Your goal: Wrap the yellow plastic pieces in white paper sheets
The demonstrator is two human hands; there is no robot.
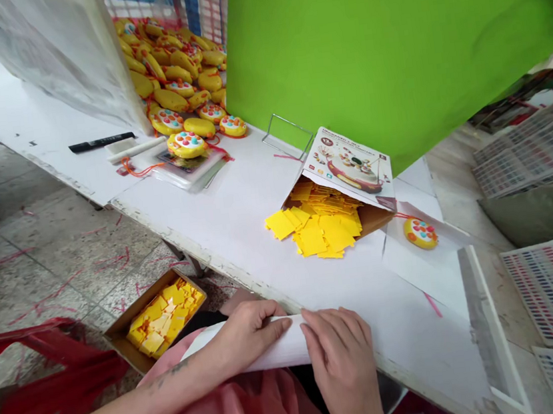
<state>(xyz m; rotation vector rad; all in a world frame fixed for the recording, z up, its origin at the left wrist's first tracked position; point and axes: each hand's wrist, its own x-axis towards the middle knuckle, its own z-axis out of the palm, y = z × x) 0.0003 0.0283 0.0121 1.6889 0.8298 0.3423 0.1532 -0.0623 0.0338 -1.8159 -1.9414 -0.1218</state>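
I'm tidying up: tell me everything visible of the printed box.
The printed box lies on the white table, its open end toward the camera. It looks like cardboard: white outside with a colourful picture and lettering, brown inside. Yellow pieces fill much of the opening and spill out. A green panel stands behind; whether they touch is unclear.

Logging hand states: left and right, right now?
Left hand: closed, holding the white sheet.
Right hand: closed, holding the same white sheet.
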